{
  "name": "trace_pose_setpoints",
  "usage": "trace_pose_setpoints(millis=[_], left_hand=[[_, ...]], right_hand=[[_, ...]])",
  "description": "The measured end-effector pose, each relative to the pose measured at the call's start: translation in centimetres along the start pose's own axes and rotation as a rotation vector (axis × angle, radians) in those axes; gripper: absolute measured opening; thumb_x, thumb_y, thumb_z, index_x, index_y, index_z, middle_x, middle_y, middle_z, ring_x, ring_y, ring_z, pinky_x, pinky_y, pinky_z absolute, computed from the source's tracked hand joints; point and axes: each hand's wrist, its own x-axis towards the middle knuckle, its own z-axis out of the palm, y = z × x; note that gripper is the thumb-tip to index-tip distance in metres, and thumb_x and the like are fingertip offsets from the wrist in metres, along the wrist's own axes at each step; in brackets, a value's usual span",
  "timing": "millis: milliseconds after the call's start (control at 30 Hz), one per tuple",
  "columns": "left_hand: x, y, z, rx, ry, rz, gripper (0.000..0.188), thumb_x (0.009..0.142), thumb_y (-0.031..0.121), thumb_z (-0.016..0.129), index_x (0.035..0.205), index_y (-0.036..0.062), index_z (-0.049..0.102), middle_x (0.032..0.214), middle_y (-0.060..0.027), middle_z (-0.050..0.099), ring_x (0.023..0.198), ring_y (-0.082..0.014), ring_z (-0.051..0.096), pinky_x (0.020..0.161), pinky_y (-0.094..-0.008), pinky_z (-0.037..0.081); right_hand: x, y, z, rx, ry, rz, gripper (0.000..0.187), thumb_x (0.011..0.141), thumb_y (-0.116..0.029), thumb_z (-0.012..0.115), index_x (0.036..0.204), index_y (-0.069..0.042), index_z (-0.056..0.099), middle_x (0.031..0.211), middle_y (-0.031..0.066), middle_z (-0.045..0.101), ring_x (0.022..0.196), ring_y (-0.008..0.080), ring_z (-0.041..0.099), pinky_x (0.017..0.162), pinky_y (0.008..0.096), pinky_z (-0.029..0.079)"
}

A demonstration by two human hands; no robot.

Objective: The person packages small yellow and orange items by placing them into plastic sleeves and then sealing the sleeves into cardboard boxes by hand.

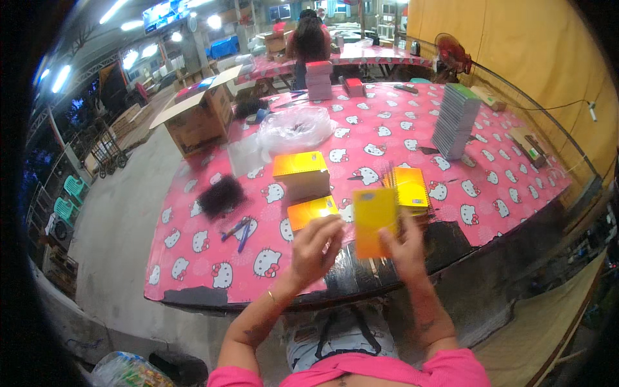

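My right hand (pixel 406 246) grips a yellow-orange notebook (pixel 375 219) by its right edge, raised above the table's near edge. To its left is my left hand (pixel 316 250), fingers loosely bent and apart, with nothing visible in them. Just beyond the left hand lies an orange-yellow notebook (pixel 311 210), and behind that rises a stack of yellow notebooks (pixel 301 174). Partly hidden behind the held notebook is another pile of yellow notebooks (pixel 412 187), with dark spiral coils showing along its left side.
The pink patterned table (pixel 258 264) carries black wire coils (pixel 220 195), pens (pixel 244 235), a clear plastic bag (pixel 296 129) and a tall notebook stack (pixel 455 122). A cardboard box (pixel 200 119) stands at the left edge. A person (pixel 309 48) is at a farther table.
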Motion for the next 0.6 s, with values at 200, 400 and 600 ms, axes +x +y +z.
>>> trace_pose_setpoints(millis=[200,400,600], left_hand=[[-5.9,-10.5,1.5,0.496,-0.331,0.043,0.032,0.079,0.013,0.068,0.109,0.0040,0.062,0.108,-0.0143,0.066,0.101,-0.0322,0.065,0.086,-0.0421,0.052],[-7.2,-11.9,0.7,0.494,-0.311,0.083,0.031,0.080,0.010,0.063,0.111,0.0042,0.063,0.105,-0.0132,0.068,0.098,-0.0327,0.066,0.084,-0.0440,0.053],[-5.0,-3.9,0.2,0.222,-0.400,-0.063,0.031,0.080,0.009,0.063,0.111,0.0067,0.063,0.096,-0.0115,0.066,0.092,-0.0292,0.063,0.090,-0.0459,0.045]], right_hand=[[10.2,2.6,-9.0,-0.255,0.100,-0.133,0.064,0.089,-0.012,0.065,0.147,-0.001,0.039,0.139,0.0225,0.050,0.128,0.0335,0.051,0.107,0.0391,0.041],[11.2,7.3,-9.3,-0.863,0.179,-0.251,0.071,0.078,-0.025,0.077,0.139,-0.005,0.048,0.143,0.0261,0.045,0.132,0.0426,0.044,0.111,0.0482,0.034],[0.2,2.2,1.8,-0.236,-0.431,-0.217,0.062,0.079,-0.019,0.081,0.132,-0.005,0.053,0.126,0.0184,0.060,0.120,0.0326,0.058,0.101,0.0384,0.045]])
